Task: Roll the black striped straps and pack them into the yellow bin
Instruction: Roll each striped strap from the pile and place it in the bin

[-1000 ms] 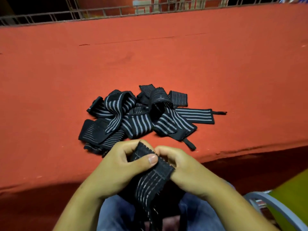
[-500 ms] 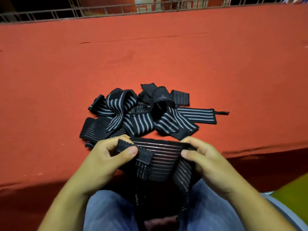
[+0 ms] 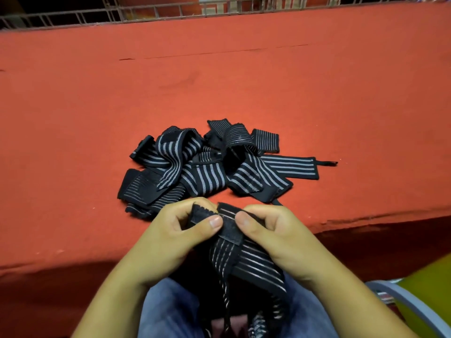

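A black strap with thin pale stripes hangs over my lap, its upper end folded between both hands. My left hand pinches that end with thumb on top and fingers curled behind. My right hand pinches the same end from the right, thumb close to the left thumb. A loose pile of several black striped straps lies on the red table just beyond my hands. A slice of the yellow bin shows at the lower right corner.
The red cloth-covered table stretches wide, with its near edge running just behind my hands. A metal grid fence lines the far edge. A grey curved chair arm sits beside the yellow bin.
Half a second ago my hands held the strap end spread wide apart. They have since come together, thumbs nearly touching, folding the end inward.
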`<act>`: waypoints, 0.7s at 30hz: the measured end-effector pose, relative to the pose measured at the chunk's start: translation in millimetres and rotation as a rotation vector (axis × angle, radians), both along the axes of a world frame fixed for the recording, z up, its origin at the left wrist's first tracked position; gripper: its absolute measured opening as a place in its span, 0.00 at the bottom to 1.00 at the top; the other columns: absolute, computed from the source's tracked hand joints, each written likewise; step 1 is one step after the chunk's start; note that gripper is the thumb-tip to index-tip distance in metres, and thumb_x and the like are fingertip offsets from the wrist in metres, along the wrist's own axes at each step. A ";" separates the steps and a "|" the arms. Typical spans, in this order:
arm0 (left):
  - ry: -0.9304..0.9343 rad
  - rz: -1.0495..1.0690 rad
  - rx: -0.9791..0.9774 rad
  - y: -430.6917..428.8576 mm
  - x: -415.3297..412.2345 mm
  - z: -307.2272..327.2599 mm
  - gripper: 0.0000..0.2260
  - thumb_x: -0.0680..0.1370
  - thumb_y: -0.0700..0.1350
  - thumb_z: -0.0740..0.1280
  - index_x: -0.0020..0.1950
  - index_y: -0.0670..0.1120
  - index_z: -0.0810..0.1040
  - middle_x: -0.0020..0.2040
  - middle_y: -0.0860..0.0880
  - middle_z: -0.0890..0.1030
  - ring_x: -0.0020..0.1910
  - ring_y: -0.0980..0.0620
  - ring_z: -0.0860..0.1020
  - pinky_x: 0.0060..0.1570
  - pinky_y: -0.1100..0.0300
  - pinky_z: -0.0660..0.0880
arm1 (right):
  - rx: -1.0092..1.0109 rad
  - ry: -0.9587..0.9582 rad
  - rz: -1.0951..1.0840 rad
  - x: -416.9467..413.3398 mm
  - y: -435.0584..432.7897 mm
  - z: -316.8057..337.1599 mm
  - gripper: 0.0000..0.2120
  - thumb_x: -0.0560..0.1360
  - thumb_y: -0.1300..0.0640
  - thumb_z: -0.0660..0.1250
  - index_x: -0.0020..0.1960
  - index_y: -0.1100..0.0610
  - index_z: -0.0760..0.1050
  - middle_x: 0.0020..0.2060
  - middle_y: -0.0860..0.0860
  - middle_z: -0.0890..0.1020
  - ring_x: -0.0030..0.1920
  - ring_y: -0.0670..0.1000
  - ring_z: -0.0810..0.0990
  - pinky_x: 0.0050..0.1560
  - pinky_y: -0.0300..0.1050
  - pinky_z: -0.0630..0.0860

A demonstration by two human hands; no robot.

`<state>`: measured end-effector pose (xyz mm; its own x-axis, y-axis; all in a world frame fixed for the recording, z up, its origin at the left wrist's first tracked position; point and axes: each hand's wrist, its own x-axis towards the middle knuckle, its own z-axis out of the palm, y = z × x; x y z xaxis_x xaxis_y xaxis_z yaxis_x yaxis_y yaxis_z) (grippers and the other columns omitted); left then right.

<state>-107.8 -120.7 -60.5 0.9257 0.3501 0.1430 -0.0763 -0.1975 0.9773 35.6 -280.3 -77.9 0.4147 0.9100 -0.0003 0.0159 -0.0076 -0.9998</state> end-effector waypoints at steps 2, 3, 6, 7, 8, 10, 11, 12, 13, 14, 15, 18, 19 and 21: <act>0.002 0.042 -0.026 1.4 -2.1 -1.3 0.10 0.75 0.54 0.71 0.43 0.48 0.82 0.43 0.48 0.81 0.43 0.52 0.77 0.44 0.59 0.73 | 0.007 0.025 -0.065 3.9 -3.2 -3.6 0.19 0.79 0.42 0.70 0.50 0.59 0.83 0.43 0.54 0.85 0.44 0.50 0.80 0.48 0.51 0.75; 0.003 0.094 -0.036 2.4 -3.0 -2.1 0.10 0.75 0.54 0.72 0.43 0.48 0.82 0.42 0.49 0.81 0.41 0.54 0.77 0.43 0.61 0.73 | 0.027 0.046 -0.121 6.4 -6.6 -5.5 0.15 0.80 0.45 0.71 0.51 0.58 0.84 0.45 0.54 0.87 0.45 0.49 0.82 0.49 0.49 0.77; 0.009 0.328 -0.066 4.3 -2.7 -4.7 0.09 0.77 0.54 0.74 0.45 0.49 0.82 0.36 0.54 0.79 0.34 0.60 0.75 0.38 0.65 0.72 | 0.103 0.214 -0.237 12.0 -20.3 -10.0 0.12 0.78 0.51 0.67 0.54 0.56 0.84 0.48 0.55 0.88 0.47 0.48 0.83 0.47 0.39 0.79; 0.019 0.376 -0.062 4.7 -1.1 -6.3 0.09 0.78 0.55 0.72 0.46 0.51 0.83 0.37 0.54 0.80 0.36 0.59 0.76 0.41 0.61 0.74 | 0.121 0.276 -0.236 11.9 -23.5 -10.9 0.11 0.78 0.53 0.66 0.53 0.56 0.84 0.47 0.55 0.87 0.47 0.47 0.83 0.46 0.38 0.78; 0.034 0.401 -0.065 4.2 1.1 -7.4 0.09 0.78 0.56 0.71 0.48 0.52 0.83 0.40 0.54 0.82 0.40 0.56 0.78 0.45 0.55 0.75 | 0.130 0.316 -0.228 10.1 -24.1 -11.0 0.10 0.78 0.54 0.66 0.53 0.55 0.84 0.47 0.55 0.87 0.46 0.47 0.83 0.45 0.39 0.78; 0.048 0.402 -0.112 1.4 5.4 -10.5 0.09 0.81 0.57 0.67 0.51 0.55 0.84 0.45 0.54 0.85 0.45 0.55 0.81 0.51 0.51 0.76 | 0.136 0.327 -0.227 2.4 -19.7 -11.2 0.06 0.79 0.56 0.70 0.52 0.56 0.84 0.47 0.56 0.86 0.47 0.50 0.83 0.46 0.43 0.78; 0.054 0.385 -0.144 -0.8 7.8 -12.4 0.10 0.82 0.55 0.64 0.53 0.55 0.84 0.47 0.53 0.87 0.48 0.55 0.83 0.54 0.50 0.76 | 0.142 0.319 -0.244 -2.7 -15.9 -10.9 0.05 0.79 0.56 0.70 0.52 0.56 0.83 0.46 0.58 0.86 0.47 0.52 0.82 0.46 0.45 0.77; 0.068 0.371 -0.177 -3.6 10.9 -13.7 0.12 0.83 0.53 0.62 0.54 0.55 0.84 0.50 0.51 0.87 0.52 0.53 0.84 0.58 0.47 0.77 | 0.151 0.304 -0.270 -8.0 -11.7 -10.4 0.07 0.79 0.55 0.69 0.52 0.57 0.83 0.46 0.61 0.86 0.46 0.53 0.82 0.46 0.46 0.77; 0.082 0.359 -0.210 -6.5 12.8 -14.4 0.12 0.84 0.52 0.60 0.55 0.55 0.84 0.53 0.50 0.87 0.55 0.51 0.84 0.63 0.44 0.76 | 0.159 0.281 -0.294 -12.7 -7.3 -10.2 0.09 0.79 0.53 0.68 0.53 0.57 0.82 0.46 0.63 0.86 0.45 0.54 0.81 0.45 0.46 0.77; 0.083 0.345 -0.257 -9.8 14.5 -14.0 0.13 0.85 0.51 0.60 0.55 0.55 0.84 0.54 0.48 0.87 0.56 0.49 0.84 0.66 0.41 0.75 | 0.167 0.255 -0.313 -16.3 -3.5 -9.5 0.09 0.80 0.51 0.70 0.52 0.57 0.82 0.45 0.64 0.86 0.44 0.54 0.82 0.44 0.46 0.77; 0.072 0.331 -0.304 -12.4 15.4 -14.0 0.13 0.84 0.50 0.60 0.55 0.54 0.85 0.54 0.47 0.87 0.57 0.48 0.84 0.67 0.40 0.74 | 0.176 0.231 -0.322 -18.9 -0.3 -8.5 0.09 0.80 0.50 0.70 0.51 0.57 0.82 0.44 0.62 0.86 0.43 0.53 0.82 0.44 0.44 0.77; 0.031 0.302 -0.400 -18.8 17.1 -12.1 0.13 0.79 0.51 0.62 0.54 0.51 0.86 0.56 0.45 0.86 0.57 0.48 0.84 0.68 0.42 0.73 | 0.203 0.214 -0.318 -23.2 6.1 -4.3 0.10 0.77 0.51 0.67 0.48 0.55 0.84 0.40 0.54 0.87 0.41 0.48 0.83 0.43 0.39 0.78; 0.015 0.288 -0.400 -19.8 16.8 -12.2 0.14 0.79 0.51 0.63 0.55 0.50 0.86 0.58 0.44 0.86 0.59 0.47 0.83 0.69 0.42 0.72 | 0.209 0.214 -0.323 -24.2 8.1 -3.4 0.10 0.77 0.51 0.67 0.48 0.55 0.84 0.40 0.55 0.87 0.41 0.48 0.83 0.44 0.40 0.78; -0.008 0.249 -0.397 -20.7 16.9 -14.3 0.15 0.80 0.51 0.62 0.59 0.48 0.85 0.61 0.44 0.85 0.64 0.45 0.81 0.72 0.41 0.70 | 0.216 0.214 -0.348 -26.4 11.9 -3.3 0.10 0.77 0.51 0.68 0.49 0.57 0.84 0.41 0.60 0.87 0.42 0.51 0.83 0.46 0.45 0.78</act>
